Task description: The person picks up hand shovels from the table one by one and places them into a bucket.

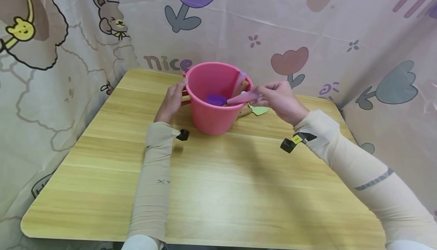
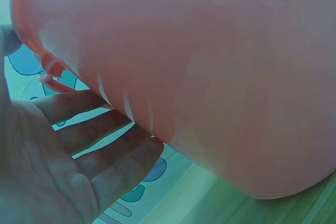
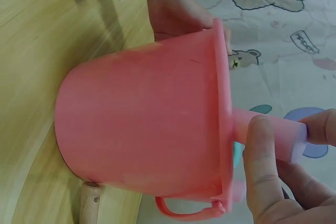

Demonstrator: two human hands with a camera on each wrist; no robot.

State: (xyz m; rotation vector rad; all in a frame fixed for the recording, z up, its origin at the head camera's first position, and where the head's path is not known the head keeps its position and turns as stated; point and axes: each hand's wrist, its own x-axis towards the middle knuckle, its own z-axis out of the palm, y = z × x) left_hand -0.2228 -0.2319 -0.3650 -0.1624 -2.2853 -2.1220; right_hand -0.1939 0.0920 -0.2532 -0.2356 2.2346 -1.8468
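A pink bucket (image 1: 211, 119) stands upright toward the back of the table. My left hand (image 1: 170, 102) holds its left side, thumb at the rim and fingers nearly straight against the outer wall (image 2: 210, 77). Over the right rim, my right hand (image 1: 278, 100) pinches a pink tapered handle (image 1: 240, 98) between thumb and fingers. In the right wrist view this handle (image 3: 283, 137) has a lavender end; its far part is hidden in the bucket. Inside lie a purple piece (image 1: 216, 99), a second pink handle (image 1: 238, 83) and a brown wooden handle (image 1: 243, 87).
Behind the bucket's right side, a light green tool head (image 1: 258, 109) and a wooden handle (image 1: 245, 111) lie on the wooden table (image 1: 218, 189). The bucket's own pink carrying handle (image 3: 184, 215) hangs at its side. A printed curtain (image 1: 232, 26) borders the table's back and sides.
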